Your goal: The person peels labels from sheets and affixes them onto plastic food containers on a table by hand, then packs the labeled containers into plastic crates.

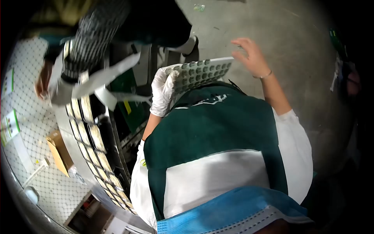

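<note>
My left hand (163,89), in a white glove, is closed on the near left end of a sheet of round dark green stickers (202,73). The sheet is tilted in front of my green apron (210,117), its stickers in rows, with a plain pale strip along the far edge. Off the sheet's right end is my bare right hand (251,58), its fingers apart and slightly curled, with a thin band at the wrist. I cannot make out anything held in it.
To my left runs a counter with long rows of pale packed items (93,144) in black dividers. A co-worker's patterned sleeve (93,39) reaches over it. Beyond are a cardboard box (59,152) and a patterned surface (43,128). Grey floor (288,35) lies ahead and right.
</note>
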A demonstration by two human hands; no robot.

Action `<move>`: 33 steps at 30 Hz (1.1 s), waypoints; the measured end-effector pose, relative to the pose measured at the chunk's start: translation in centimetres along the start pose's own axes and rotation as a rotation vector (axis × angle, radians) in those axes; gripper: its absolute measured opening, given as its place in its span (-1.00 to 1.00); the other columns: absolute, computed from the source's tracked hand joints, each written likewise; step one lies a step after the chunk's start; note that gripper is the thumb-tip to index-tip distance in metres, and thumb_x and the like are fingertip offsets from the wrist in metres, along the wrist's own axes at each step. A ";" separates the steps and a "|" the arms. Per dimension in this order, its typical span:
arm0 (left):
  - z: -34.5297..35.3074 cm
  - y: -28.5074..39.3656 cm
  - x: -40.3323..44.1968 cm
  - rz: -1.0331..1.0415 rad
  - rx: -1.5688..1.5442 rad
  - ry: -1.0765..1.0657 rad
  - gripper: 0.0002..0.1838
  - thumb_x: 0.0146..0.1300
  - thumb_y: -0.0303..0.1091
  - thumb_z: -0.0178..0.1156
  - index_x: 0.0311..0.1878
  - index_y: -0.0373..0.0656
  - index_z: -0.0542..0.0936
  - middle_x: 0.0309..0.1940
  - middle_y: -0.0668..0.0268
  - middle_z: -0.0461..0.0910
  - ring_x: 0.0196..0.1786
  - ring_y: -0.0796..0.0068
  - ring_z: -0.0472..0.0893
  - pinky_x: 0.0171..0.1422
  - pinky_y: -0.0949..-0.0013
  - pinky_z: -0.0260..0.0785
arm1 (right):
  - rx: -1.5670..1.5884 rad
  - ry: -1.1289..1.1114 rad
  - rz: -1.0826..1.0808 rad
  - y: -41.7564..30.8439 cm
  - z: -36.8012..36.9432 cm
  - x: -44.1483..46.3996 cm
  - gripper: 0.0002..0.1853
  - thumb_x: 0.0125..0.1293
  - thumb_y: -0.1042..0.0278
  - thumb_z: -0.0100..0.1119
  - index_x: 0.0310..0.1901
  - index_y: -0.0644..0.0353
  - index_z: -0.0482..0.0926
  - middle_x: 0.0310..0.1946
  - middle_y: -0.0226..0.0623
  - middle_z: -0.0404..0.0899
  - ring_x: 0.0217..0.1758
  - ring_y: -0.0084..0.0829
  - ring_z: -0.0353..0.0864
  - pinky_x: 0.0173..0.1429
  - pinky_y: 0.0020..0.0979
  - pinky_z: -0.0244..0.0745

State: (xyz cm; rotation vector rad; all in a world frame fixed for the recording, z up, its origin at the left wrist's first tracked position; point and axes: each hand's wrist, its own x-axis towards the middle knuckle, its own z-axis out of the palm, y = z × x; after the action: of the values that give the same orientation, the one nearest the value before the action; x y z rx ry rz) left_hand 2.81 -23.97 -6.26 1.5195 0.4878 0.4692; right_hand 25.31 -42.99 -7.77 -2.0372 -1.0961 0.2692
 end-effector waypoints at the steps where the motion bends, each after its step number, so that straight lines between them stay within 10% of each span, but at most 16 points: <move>1: 1.9 0.4 2.1 -0.062 0.021 0.004 -0.80 0.19 -0.37 0.08 -0.17 -0.28 0.46 -0.31 0.34 0.53 -0.28 0.64 0.46 -0.13 0.56 0.30 | -0.182 0.045 -0.127 0.6 -1.8 0.4 -0.59 0.01 0.00 0.16 -0.16 0.06 0.49 -0.14 -0.28 0.42 -0.04 -0.25 0.35 0.02 -0.30 0.28; 12: 11.9 1.7 19.2 -0.278 -0.260 -0.284 -0.89 0.06 -0.36 0.23 -0.45 -0.19 0.54 -0.57 0.48 0.50 -0.54 0.74 0.39 -0.44 0.65 0.24 | 0.010 0.190 0.085 5.5 -9.8 1.8 -0.90 0.00 0.34 0.20 -0.49 0.16 0.54 -0.15 -0.41 0.40 -0.05 -0.36 0.27 0.02 -0.40 0.21; 17: 14.5 -1.4 28.3 -0.267 -0.310 -0.552 -0.80 0.12 -0.41 0.13 -0.18 -0.25 0.47 -0.36 0.42 0.51 -0.33 0.66 0.45 -0.19 0.57 0.30 | 0.107 0.218 0.245 9.5 -10.9 6.6 -0.88 -0.02 0.34 0.22 -0.50 0.18 0.53 -0.17 -0.35 0.40 -0.06 -0.39 0.31 0.00 -0.44 0.24; 25: 12.9 -5.4 34.8 -0.245 -0.295 -0.453 -0.86 0.12 -0.41 0.13 -0.25 -0.21 0.51 -0.40 0.42 0.52 -0.39 0.66 0.45 -0.27 0.56 0.30 | 0.017 0.718 0.493 11.9 -10.9 7.8 -0.35 -0.05 0.48 0.20 0.14 0.02 0.21 -0.14 -0.34 0.40 -0.27 -0.48 0.39 -0.07 -0.47 0.35; 33: 12.3 -4.3 31.5 -0.275 0.041 -0.197 -0.85 0.05 -0.36 0.15 -0.31 -0.19 0.51 -0.48 0.44 0.47 -0.44 0.69 0.38 -0.39 0.58 0.26 | 0.408 0.675 0.522 18.7 -11.3 7.3 -0.39 0.01 0.59 0.11 0.15 0.10 0.19 -0.14 -0.24 0.36 -0.08 -0.47 0.39 0.00 -0.47 0.33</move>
State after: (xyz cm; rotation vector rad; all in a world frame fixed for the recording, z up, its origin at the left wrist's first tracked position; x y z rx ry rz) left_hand 35.60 -16.00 -10.94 1.4925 0.5437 0.0953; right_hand 46.96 -49.29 -12.64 -1.7928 -0.0770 0.0403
